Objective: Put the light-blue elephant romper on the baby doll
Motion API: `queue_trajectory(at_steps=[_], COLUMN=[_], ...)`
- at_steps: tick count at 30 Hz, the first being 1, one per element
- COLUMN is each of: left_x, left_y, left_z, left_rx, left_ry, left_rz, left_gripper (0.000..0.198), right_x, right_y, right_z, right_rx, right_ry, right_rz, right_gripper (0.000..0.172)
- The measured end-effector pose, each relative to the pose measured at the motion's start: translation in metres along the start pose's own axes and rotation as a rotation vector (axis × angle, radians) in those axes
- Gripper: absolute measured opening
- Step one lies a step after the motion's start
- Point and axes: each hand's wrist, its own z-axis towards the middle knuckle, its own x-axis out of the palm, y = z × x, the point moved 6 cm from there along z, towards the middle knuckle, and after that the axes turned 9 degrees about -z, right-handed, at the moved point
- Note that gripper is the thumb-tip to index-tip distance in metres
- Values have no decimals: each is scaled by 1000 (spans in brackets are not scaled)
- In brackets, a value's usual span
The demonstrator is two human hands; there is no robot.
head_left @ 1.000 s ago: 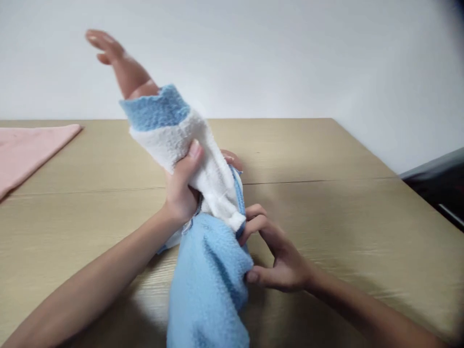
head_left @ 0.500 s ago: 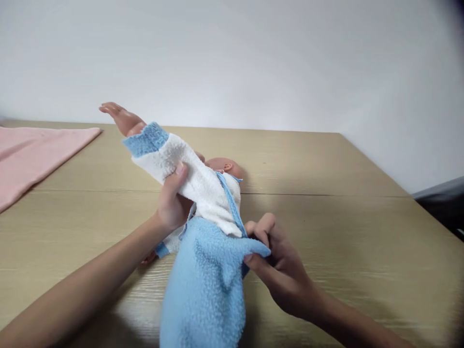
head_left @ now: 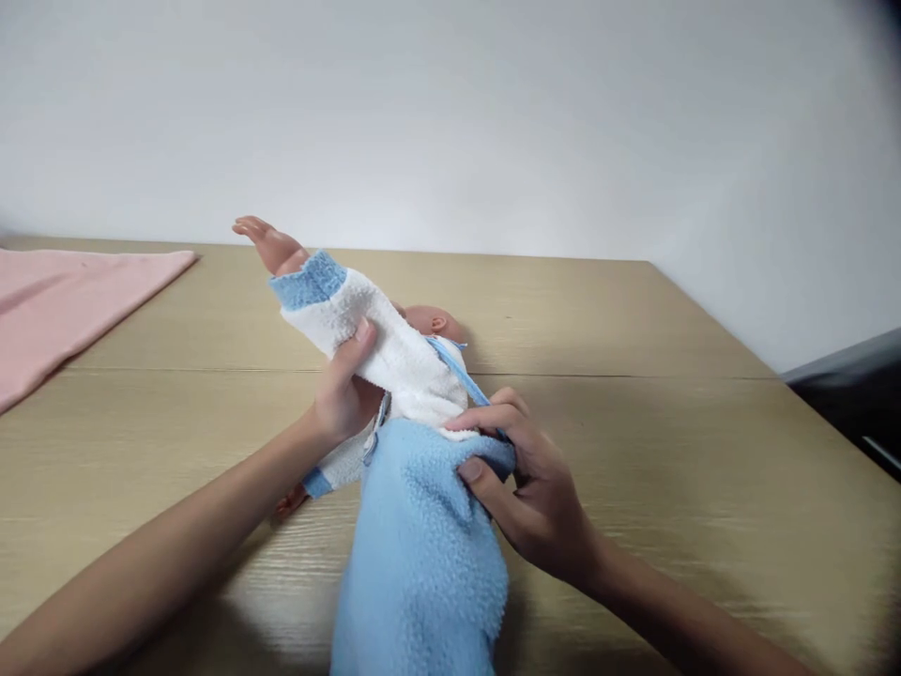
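Doll point(head_left: 422, 385): on the table point(head_left: 690, 498), head point(head_left: 431, 320) pointing away.
Left hand point(head_left: 348, 390): clasps the raised white sleeve point(head_left: 394, 343).
Right hand point(head_left: 539, 474): thumb and fingers pinch a blue fold point(head_left: 498, 455).
Blue fold: might slip loose if tugged hard, perhaps twisting the sleeve.

The person's left forearm point(head_left: 190, 530) and right forearm point(head_left: 676, 606) were bare and slender, narrowing toward the wrists point(head_left: 320, 427). The left grip point(head_left: 343, 394) and right grip point(head_left: 545, 493) were bare hands with slim fingers point(head_left: 517, 427), each thumb point(head_left: 352, 354) ending in a short, rounded nail point(head_left: 363, 329).
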Motion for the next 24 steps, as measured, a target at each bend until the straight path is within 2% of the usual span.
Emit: queue_trajectory(at_steps=[2,8,10,14,16,19,22,24], left_x=[-2,-1,0,-3,-5,-6,-8,-12], left_y=[1,7,8,10,12,14,16,16], left_z=[-1,-2,-2,-2,-3,-3,-3,-3], left_rx=[-6,-55,-52,-53,-67,-74,-95,-94], left_ry=[-15,-61,-70,-76,-90,-106,-102,-111], left_rz=[3,25,26,10,8,15,-11,-36], left_gripper=[26,34,36,32,33,35,34,31], right_x=[-2,-2,-1,3,5,6,11,17], right_y=[-2,-4,-5,-10,-12,-20,-39,-55], right_z=[3,11,12,8,7,5,-2,-11], right_rx=[6,36,106,340,411,456,472,473], right_ry=[19,135,173,215,178,49,-73,-87], right_rz=[58,169,242,471,506,417,381,426], right_gripper=[15,23,27,28,29,27,30,36])
